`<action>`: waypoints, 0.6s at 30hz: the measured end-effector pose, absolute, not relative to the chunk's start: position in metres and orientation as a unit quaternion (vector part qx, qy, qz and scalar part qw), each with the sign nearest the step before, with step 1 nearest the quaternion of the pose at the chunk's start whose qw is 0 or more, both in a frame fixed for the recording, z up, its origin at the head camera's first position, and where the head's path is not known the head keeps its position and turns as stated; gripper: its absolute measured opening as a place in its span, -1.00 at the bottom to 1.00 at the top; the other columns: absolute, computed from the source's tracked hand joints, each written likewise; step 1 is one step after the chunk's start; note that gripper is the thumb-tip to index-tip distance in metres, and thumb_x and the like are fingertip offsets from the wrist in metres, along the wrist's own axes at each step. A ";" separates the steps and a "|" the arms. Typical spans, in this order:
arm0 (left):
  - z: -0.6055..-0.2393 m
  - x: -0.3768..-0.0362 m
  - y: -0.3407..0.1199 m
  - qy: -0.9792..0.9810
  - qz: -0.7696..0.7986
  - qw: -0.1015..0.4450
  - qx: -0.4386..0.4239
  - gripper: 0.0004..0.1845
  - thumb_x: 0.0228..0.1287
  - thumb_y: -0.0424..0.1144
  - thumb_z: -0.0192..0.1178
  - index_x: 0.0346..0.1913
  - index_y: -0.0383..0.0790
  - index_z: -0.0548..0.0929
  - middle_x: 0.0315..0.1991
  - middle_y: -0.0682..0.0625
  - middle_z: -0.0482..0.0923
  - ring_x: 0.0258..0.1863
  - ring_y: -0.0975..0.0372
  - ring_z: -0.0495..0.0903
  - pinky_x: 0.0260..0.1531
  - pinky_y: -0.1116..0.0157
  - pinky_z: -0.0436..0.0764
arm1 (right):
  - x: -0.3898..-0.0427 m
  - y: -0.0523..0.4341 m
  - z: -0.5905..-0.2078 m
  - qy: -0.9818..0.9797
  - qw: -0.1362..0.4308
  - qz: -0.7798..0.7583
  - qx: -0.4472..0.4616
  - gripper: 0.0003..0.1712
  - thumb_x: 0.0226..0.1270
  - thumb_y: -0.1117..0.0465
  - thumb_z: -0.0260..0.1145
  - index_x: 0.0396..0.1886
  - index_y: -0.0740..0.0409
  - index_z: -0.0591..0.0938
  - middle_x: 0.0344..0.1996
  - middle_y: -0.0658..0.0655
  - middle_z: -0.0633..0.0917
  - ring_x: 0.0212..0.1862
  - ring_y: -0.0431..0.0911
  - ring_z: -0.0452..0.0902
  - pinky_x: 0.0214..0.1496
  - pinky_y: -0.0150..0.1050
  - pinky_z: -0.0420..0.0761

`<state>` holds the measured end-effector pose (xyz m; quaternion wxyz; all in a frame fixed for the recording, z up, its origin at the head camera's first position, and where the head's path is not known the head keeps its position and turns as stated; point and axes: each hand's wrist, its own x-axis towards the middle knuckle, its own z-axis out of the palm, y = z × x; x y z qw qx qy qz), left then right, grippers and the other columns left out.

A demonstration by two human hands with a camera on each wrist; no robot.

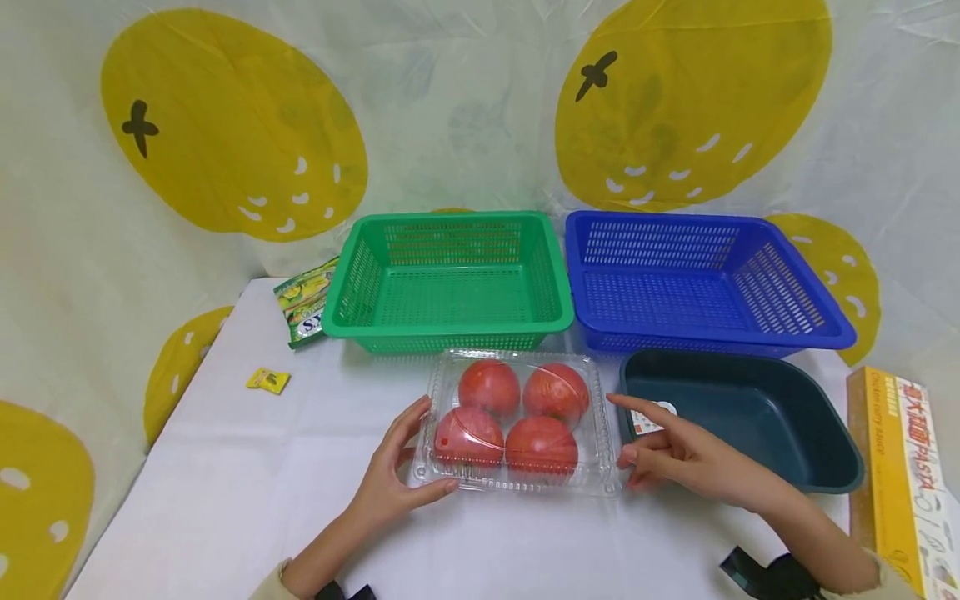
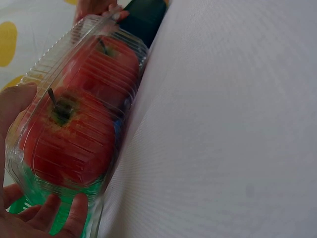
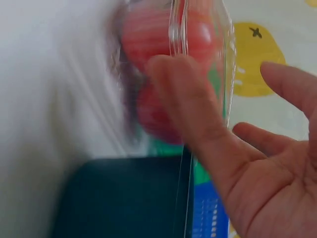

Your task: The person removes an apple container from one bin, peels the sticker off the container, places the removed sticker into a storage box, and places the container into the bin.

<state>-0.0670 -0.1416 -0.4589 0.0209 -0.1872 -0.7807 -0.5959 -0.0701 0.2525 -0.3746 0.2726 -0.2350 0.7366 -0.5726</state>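
Note:
A clear plastic clamshell box (image 1: 600, 442) holding several red apples (image 1: 489, 387) lies on the white cloth in front of the green basket. My left hand (image 1: 390, 471) holds its near left corner, thumb along the front edge and fingers at the left side. In the left wrist view, apple stems show through the ribbed plastic. Beside the box's right edge is my right hand (image 1: 686, 458), its index finger extended towards the box and the other fingers loosely bent. Nothing is in its grasp. The right wrist view is partly blurred, with spread fingers (image 3: 190, 104) in front of the box.
A green basket (image 1: 450, 340) and a blue basket (image 1: 712, 340) stand at the back. On the right are a dark green tub (image 1: 757, 417) and a yellow pasta box (image 1: 885, 467). A green packet (image 1: 303, 304) and a small yellow sachet (image 1: 268, 381) lie to the left.

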 end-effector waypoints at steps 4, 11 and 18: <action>-0.457 -0.067 -0.141 -0.780 -0.596 0.022 -0.188 0.01 -0.11 -0.31 0.54 0.47 -0.08 0.25 0.46 -0.06 0.20 0.32 0.12 0.33 0.03 0.27 0.58 | -0.063 0.243 -0.376 0.754 0.303 -0.545 -0.206 -0.21 0.53 0.24 0.08 0.57 0.05 -0.11 -0.05 0.44 0.61 -0.18 0.16 0.69 -0.11 -0.23 0.69; -0.458 -0.068 -0.142 -0.780 -0.594 0.026 -0.192 0.01 -0.11 -0.33 0.54 0.46 -0.08 0.26 0.45 -0.06 0.21 0.31 0.02 0.34 0.04 0.27 0.58 | -0.057 0.218 -0.386 0.747 0.290 -0.579 -0.150 -0.21 0.55 0.17 0.06 0.59 -0.16 -0.12 0.46 0.55 -0.14 0.21 0.47 0.37 -0.19 -0.01 0.71; -0.459 -0.069 -0.143 -0.777 -0.593 0.040 -0.208 -0.02 -0.11 -0.38 0.53 0.45 -0.18 0.27 0.44 -0.16 0.21 0.30 0.11 0.36 0.03 0.27 0.57 | -0.055 0.205 -0.391 0.700 0.277 -0.649 -0.110 -0.25 0.55 0.21 0.05 0.58 -0.11 -0.08 0.50 0.40 -0.34 0.41 0.56 -0.25 -0.07 0.14 0.64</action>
